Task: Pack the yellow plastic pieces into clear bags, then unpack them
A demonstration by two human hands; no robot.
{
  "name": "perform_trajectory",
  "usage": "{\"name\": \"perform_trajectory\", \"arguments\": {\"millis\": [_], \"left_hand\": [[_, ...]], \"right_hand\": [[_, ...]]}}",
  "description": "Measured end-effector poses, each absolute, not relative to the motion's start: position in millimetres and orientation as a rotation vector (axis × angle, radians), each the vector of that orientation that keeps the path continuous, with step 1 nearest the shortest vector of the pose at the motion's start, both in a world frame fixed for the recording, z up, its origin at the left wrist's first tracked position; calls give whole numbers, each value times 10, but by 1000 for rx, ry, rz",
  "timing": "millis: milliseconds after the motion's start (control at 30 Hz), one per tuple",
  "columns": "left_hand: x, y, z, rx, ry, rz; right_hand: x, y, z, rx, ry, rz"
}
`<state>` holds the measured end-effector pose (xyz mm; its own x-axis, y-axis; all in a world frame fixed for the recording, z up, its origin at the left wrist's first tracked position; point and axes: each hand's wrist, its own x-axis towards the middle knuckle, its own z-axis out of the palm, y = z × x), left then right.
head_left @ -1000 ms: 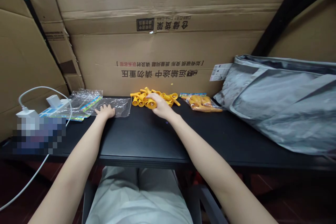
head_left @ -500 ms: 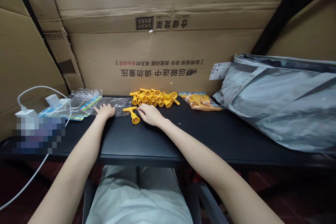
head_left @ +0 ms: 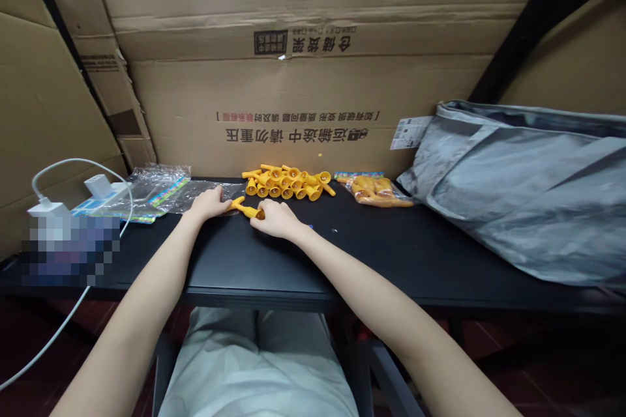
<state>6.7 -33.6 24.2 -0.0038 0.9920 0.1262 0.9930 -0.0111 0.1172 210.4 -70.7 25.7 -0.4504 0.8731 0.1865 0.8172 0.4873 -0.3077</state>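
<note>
A yellow plastic pipe (head_left: 240,206) with a cup-shaped end is held between my two hands, tilted just over the black tabletop. My right hand (head_left: 276,219) closes its fingers around the cup end. At the pipe's other end, my left hand (head_left: 209,203) pinches the stem; its fingertips are partly hidden. Under and behind the left hand lies a flat clear plastic bag (head_left: 184,195). Just beyond the right hand sits a pile of similar yellow pipes (head_left: 288,181), their cups mostly facing me.
Clear bags with coloured headers (head_left: 151,186) lie at the left, near a white charger (head_left: 49,212) and its cable. A filled bag of yellow pipes (head_left: 372,189) lies right of the pile. A large grey bag (head_left: 528,189) takes up the right side; cardboard (head_left: 293,88) stands behind.
The single pipe has been taken up from the table and turned. My left hand has moved right from the flat bag to its stem; my right hand has shifted onto its cup.
</note>
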Motion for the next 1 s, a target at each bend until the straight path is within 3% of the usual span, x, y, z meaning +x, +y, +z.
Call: {"name": "perform_trajectory", "arguments": {"millis": [233,367,533,733,1000], "left_hand": [[118,-376,311,-2305,-1998,-292],[207,-438,394,-2284,-1879,-461],[339,-532,419,-2329,-1655,-677],[549,-611,338,-2459,-1480,-801],[598,-566,219,-2604,-1273,-1004]], "right_hand": [[2199,-484,139,-1202,-2001,925],[2193,-408,87,-959,-1809,1137],[2189,-445,141,-890,-1784,1126],[2212,-485,192,-1072,-1968,733],[2214,-413,67,-948,-2076,911]]}}
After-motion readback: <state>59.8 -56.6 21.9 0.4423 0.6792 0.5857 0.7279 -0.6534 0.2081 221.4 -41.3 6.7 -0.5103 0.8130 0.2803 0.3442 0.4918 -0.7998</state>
